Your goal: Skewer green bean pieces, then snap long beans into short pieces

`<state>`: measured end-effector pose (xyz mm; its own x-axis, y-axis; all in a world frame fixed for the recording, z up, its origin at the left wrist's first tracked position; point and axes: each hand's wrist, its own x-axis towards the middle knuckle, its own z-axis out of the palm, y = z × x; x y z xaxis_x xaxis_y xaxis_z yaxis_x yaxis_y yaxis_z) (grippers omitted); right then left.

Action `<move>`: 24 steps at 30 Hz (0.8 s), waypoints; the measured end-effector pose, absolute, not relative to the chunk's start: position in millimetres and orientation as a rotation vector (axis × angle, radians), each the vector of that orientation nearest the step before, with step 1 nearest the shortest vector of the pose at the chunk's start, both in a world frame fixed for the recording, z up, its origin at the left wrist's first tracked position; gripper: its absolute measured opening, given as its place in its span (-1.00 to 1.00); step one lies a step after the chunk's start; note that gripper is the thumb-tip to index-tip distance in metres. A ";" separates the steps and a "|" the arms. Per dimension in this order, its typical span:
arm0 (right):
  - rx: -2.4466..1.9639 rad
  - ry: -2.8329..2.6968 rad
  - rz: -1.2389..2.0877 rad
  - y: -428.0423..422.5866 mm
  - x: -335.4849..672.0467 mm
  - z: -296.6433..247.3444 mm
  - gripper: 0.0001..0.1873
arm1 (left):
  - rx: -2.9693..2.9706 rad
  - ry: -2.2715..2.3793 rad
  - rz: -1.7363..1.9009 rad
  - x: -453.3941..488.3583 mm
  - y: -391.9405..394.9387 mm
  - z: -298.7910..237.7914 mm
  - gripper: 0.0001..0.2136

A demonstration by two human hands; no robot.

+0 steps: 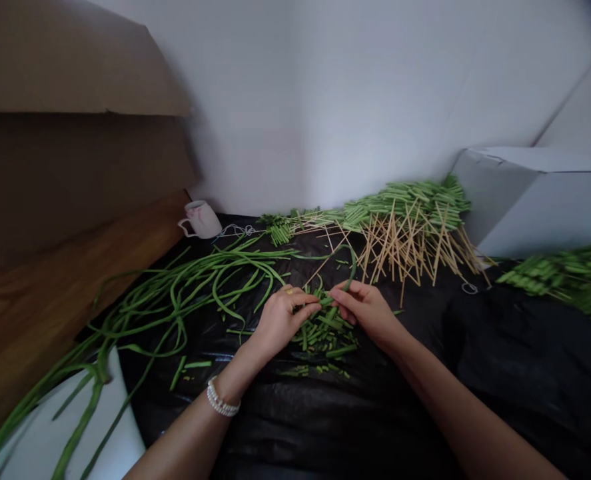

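Observation:
Both my hands are together over a heap of short cut green pieces [325, 330]. Between them runs a long green stem [352, 263], like a garlic scape, looping up behind my right hand. The fingertips of my left hand [282, 317] are closed on the stem's near part. My right hand [368, 308] pinches it just to the right, thumb against fingers. Whether a skewer is also in the fingers, I cannot tell. To the left, many long uncut green stems [175, 293] lie tangled and trail toward the lower left.
Black plastic sheeting [285, 420] covers the work surface. Behind my right hand lie wooden skewers [400, 250] threaded with green pieces [415, 197]. A mug [202, 220] rests tilted at the back left. Cardboard [75, 153] stands left, a white box [540, 193] right.

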<state>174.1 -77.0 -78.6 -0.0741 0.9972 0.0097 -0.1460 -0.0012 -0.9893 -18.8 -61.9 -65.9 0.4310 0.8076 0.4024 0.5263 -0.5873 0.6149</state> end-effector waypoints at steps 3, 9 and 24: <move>-1.034 -1.112 1.345 -76.4 174.6 -81.4 -0.67 | 2.176 1.127 0.975 -19.5 -61.5 -61.9 -0.89; -0.938 -1.067 1.423 -77.7 175.3 -79.3 -0.70 | 1.502 1.089 0.818 -22.3 -62.1 -54.6 -0.59; -0.979 -1.234 1.403 -87.7 169.9 -64.8 -0.71 | 1.640 0.928 0.638 -19.5 -68.2 -45.3 -0.76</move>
